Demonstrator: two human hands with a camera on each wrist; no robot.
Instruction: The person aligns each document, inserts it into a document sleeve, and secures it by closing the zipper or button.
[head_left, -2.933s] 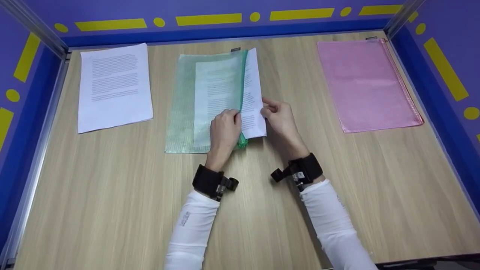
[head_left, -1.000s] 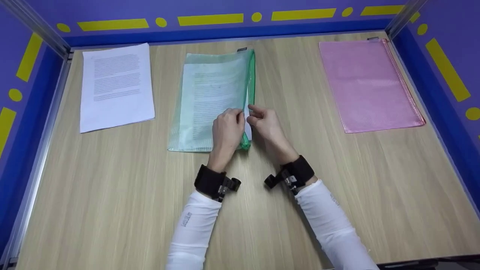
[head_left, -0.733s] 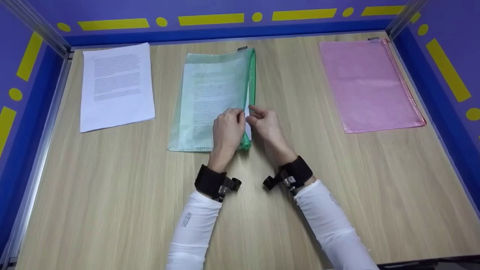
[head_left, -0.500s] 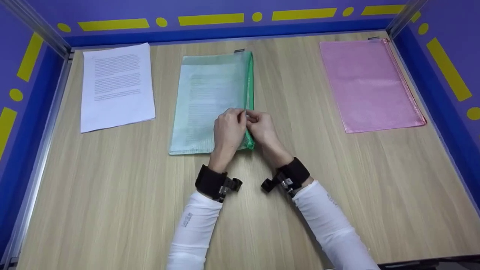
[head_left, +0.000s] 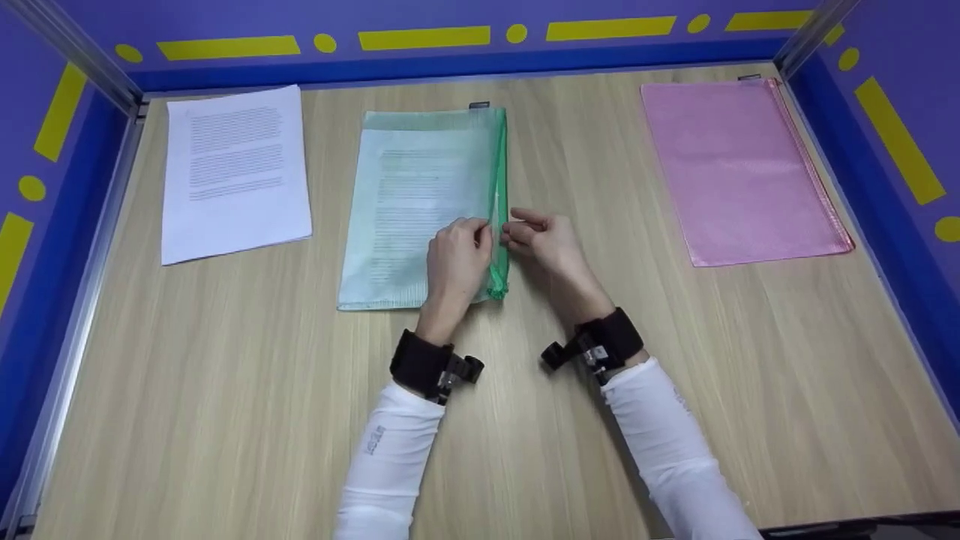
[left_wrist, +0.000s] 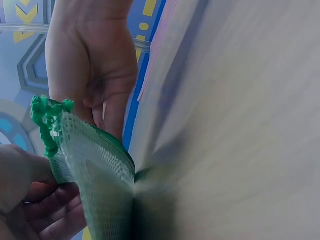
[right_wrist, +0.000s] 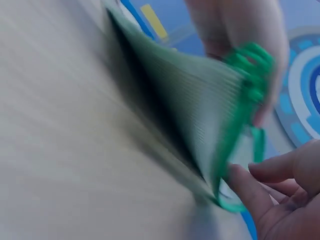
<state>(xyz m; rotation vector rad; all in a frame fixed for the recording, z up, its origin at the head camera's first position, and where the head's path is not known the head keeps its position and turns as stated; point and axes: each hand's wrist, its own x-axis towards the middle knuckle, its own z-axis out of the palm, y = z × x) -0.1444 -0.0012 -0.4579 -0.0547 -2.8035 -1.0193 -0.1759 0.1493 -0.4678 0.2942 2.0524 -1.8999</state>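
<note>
A green mesh zipper pouch (head_left: pixel 420 121) lies in the middle of the table in the head view. Printed paper (head_left: pixel 412 202) shows through its mesh, and the open zipper side faces right. With thumb and fingers, my left hand (head_left: pixel 456 255) pinches the upper lip of that opening, lifting it slightly. My right hand (head_left: pixel 555 247) is just right of the opening, its fingers loosely bent. In the right wrist view, its index fingertip (right_wrist: pixel 237 172) meets the green zipper edge (right_wrist: pixel 232 135) while the thumb stands apart from it. A bunched green zipper end (left_wrist: pixel 49 117) hangs at the near corner.
A stack of printed sheets (head_left: pixel 240 172) lies at the table's left. At the right lies a pink mesh zipper pouch (head_left: pixel 746 172). Blue and purple walls (head_left: pixel 420 64) with yellow marks border the table's back and sides.
The paper slid left from sticking out of the opening to lying inside the green pouch. My right hand followed it left, then drew back slightly to the right. My left hand kept its pinch.
</note>
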